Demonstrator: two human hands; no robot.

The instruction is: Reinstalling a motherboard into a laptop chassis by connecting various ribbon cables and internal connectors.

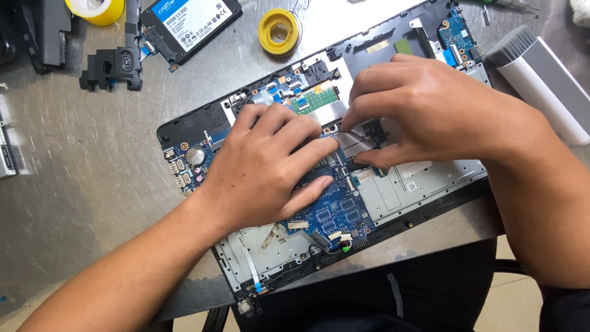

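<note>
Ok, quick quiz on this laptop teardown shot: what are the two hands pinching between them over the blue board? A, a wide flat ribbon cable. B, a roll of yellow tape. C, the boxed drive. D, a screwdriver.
A: the left hand and right hand meet on a wide grey flat ribbon cable above the blue circuit board; the yellow tape roll lies untouched on the table.

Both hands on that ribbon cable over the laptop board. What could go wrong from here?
1. The right hand pinches the flat ribbon cable close to its connector; a skewed pull could crease it or strain the latch.
2. The left hand presses on the blue mainboard, so it may flex or load small parts.
3. The open laptop base overhangs the metal table edge toward the person; a hard push might tip or slide it.
</note>
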